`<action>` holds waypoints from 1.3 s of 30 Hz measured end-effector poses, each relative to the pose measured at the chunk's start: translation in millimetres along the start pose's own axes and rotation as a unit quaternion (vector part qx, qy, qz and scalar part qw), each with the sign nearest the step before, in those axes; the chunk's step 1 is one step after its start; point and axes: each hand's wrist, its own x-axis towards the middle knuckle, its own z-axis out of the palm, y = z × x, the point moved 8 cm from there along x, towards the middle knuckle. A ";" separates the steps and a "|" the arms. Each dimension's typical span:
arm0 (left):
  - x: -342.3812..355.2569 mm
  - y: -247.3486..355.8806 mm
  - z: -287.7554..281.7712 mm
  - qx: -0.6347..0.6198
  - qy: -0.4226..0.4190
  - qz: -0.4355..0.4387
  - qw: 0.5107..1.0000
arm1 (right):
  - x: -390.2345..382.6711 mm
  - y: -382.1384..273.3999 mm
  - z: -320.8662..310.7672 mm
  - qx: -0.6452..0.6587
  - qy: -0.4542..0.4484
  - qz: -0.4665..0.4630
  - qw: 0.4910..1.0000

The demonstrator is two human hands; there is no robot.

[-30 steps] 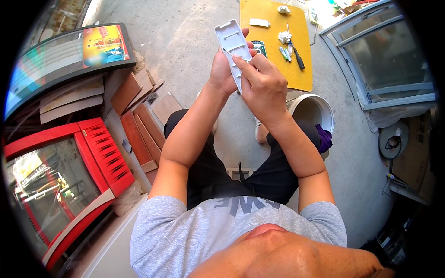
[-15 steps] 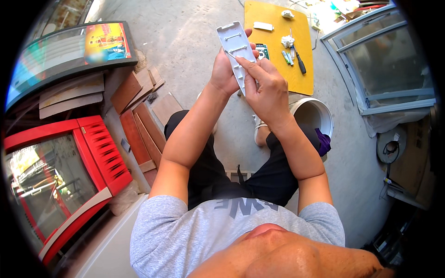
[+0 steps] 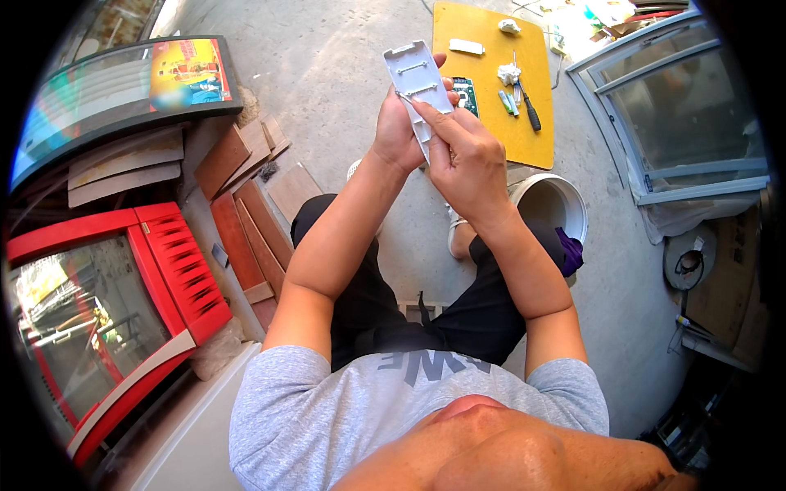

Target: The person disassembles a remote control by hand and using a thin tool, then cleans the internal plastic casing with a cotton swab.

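Note:
A long white plastic remote control casing half [image 3: 416, 75], its ribbed inner side facing up, lies in my left hand [image 3: 394, 131]. That hand wraps it from beneath, fingertips showing along the far right edge. My right hand [image 3: 471, 164] is on the casing's near part, index fingertip pressed to the inside and thumb by the lower edge; its other fingers are curled. Just beyond, a green circuit board [image 3: 466, 92] rests partly hidden on a yellow board [image 3: 530, 151]. Also on it are small batteries [image 3: 508, 103], a dark-handled screwdriver [image 3: 531, 113], a white cover piece [image 3: 466, 47] and crumpled white tissue [image 3: 508, 74].
A white bucket [image 3: 580, 192] with a purple cloth [image 3: 571, 250] stands by my right knee. Wood planks [image 3: 254, 221], a red-framed glass door [image 3: 184, 262] and a curved display panel [image 3: 131, 102] are at left. A framed window [image 3: 688, 106] leans at right.
The casing and both hands have shifted very slightly. My right index finger has moved a little leftward along the casing, and more of the circuit board shows.

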 end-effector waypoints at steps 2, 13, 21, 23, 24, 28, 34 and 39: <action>0.1 0.5 -0.9 -0.004 -0.002 0.002 1.000 | -0.1 -0.1 -0.3 -0.002 0.002 -0.004 1.000; 1.4 3.1 -5.3 -0.003 0.008 0.014 1.000 | 1.3 -1.2 0.5 -0.010 -0.014 -0.005 1.000; 0.0 0.8 -7.9 0.009 0.033 0.019 0.999 | 0.8 -0.9 3.5 -0.032 -0.015 0.001 0.999; -0.1 0.7 -7.8 0.010 0.034 0.019 0.999 | 0.1 -0.4 4.6 -0.038 -0.010 0.001 0.999; -0.4 0.4 -6.7 0.011 0.033 0.018 0.999 | -0.4 -0.3 4.7 -0.040 -0.005 -0.001 0.999; -7.3 -15.2 -5.6 0.077 0.059 0.008 0.995 | 0.9 9.2 3.0 -0.053 0.026 0.028 0.998; 1.6 -6.8 -3.2 0.040 -0.009 0.004 0.999 | 4.0 4.8 -6.0 -0.005 0.020 0.026 0.999; 1.5 4.0 0.2 0.037 0.019 0.027 0.999 | 0.8 4.1 -1.4 -0.005 -0.015 0.029 0.999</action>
